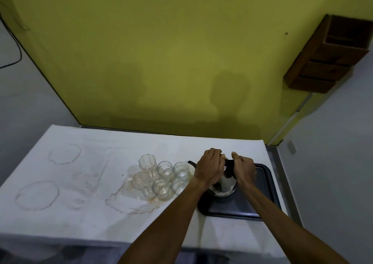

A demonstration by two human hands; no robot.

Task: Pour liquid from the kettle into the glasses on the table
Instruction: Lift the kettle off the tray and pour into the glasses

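Observation:
A shiny metal kettle (223, 189) with a black handle and a thin black spout stands on the left part of a dark tray (252, 203). The spout points left toward the glasses. My left hand (211, 167) lies over the top of the kettle, fingers curled down on it. My right hand (243, 167) grips the black handle from the right. Several clear empty glasses (164, 169) stand in a cluster just left of the kettle, on the white cloth.
The table (80, 213) wears a white cloth with dried ring stains and a brownish stain under the glasses. A yellow wall rises behind it. A wooden rack (327, 55) hangs on the wall at upper right.

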